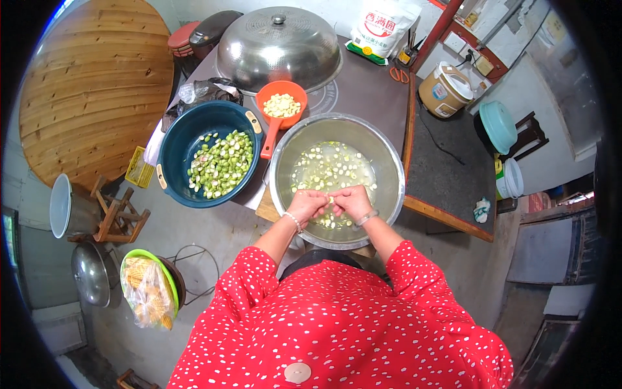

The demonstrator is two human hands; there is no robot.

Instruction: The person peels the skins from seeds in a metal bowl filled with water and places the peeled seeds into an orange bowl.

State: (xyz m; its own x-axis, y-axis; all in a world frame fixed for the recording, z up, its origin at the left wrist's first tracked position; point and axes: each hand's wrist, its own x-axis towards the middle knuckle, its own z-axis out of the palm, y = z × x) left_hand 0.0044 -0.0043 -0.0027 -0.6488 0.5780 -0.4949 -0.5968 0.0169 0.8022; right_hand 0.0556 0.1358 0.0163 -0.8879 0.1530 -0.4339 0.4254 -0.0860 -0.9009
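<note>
Over the near part of a wide stainless steel basin [396, 209], my left hand [308, 205] and my right hand [354, 202] meet fingertip to fingertip. Both pinch one small pale seed [331, 200], mostly covered by the fingers; it looks like a lotus seed. Cloudy water [316, 167] in the basin holds many floating pale seeds and thin green shoots. To the left, a dark blue plastic basin [177, 141] contains a heap of green shell halves [221, 165] with white insides. Behind stands an orange handled strainer [271, 133] filled with cream-coloured split seeds [281, 105].
A large domed steel lid [279, 48] rests at the table's back, near a flour bag [384, 29] and orange-handled scissors [398, 75]. Black plastic bags [209, 92] lie behind the blue basin. On the right-hand table [447, 170] are a rice cooker [444, 90] and a cord.
</note>
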